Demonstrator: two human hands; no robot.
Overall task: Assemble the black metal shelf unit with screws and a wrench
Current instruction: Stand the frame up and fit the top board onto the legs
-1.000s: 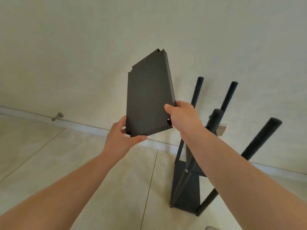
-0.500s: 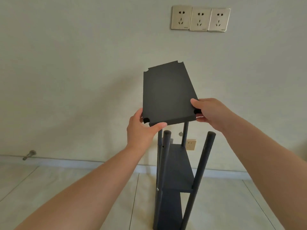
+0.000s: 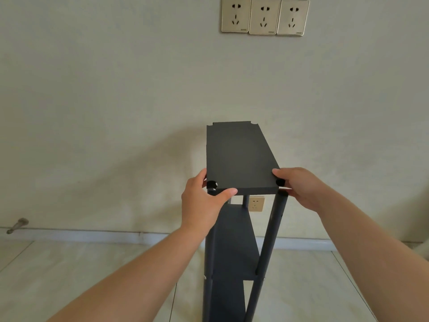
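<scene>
A flat black shelf panel (image 3: 239, 156) with notched corners lies level at the top of the black metal shelf unit, over the post tops. My left hand (image 3: 204, 203) grips its near left corner, thumb on the front edge. My right hand (image 3: 299, 187) grips its near right corner. The near right post (image 3: 269, 240) runs down just under that corner. A lower shelf (image 3: 234, 242) is fixed between the posts beneath the panel. No screws or wrench show.
The unit stands on a pale tiled floor (image 3: 69, 275) close to a beige wall. Three wall sockets (image 3: 264, 16) sit high up, one socket (image 3: 256, 203) low behind the posts. A metal door stop (image 3: 17, 225) sticks out at the skirting, left.
Both hands have turned the panel from tilted upright to level and lowered it onto the top of the posts. The view has swung to face the unit squarely.
</scene>
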